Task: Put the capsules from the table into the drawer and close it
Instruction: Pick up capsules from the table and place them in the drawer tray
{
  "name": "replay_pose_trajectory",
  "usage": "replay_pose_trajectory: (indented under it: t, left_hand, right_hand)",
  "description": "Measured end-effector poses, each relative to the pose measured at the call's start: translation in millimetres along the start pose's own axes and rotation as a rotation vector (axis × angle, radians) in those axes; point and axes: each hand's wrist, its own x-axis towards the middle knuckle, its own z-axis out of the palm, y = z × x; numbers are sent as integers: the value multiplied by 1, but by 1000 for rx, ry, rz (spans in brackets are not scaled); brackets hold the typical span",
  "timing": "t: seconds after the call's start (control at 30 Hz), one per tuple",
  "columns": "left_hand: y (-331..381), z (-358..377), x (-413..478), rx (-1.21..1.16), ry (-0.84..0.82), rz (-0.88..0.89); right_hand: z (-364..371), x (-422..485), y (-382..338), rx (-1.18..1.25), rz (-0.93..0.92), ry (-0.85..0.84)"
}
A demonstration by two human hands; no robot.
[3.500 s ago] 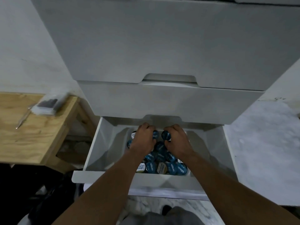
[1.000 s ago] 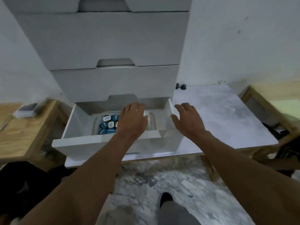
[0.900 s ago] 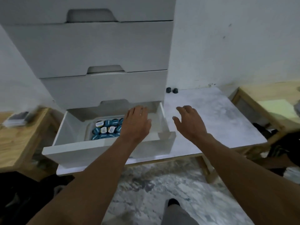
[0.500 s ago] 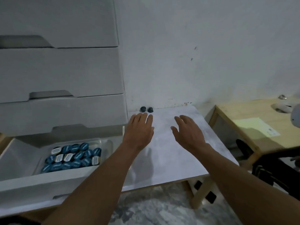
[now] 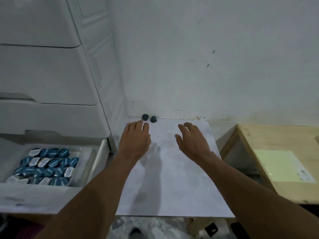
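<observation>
Dim, greyish light falls softly from above, laying a faint shadow of the left hand [image 5: 134, 140] on the pale marbled worktop [image 5: 181, 187]. The tall white plastic drawer unit [image 5: 51, 75] bows at the left edge of the view from the wide lens. Everything looks soft and grainy, and the bottom corners are nearly black.

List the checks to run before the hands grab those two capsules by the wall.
1. Left capsule and right capsule in view on the table, at its back edge, nothing over them: ok.
2. Left hand free, fingers straight, holding nothing: ok.
3. Right hand free, holding nothing: ok.
4. Drawer open to take them: ok.
5. Room among the stored capsules for two more: cannot tell.
6. Left hand touching the left capsule: cannot tell.
</observation>
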Motion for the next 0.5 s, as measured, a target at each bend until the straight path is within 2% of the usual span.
replay_pose_trajectory:
  t: [0.37,0.5]
  left_hand:
    - [-25,74,76,-2,-38,-37]
    - [-36,114,111,-61,-119,-64]
  right_hand:
    - [56,103,21,100,-36,-71]
    - [80,149,26,117,-30,-117]
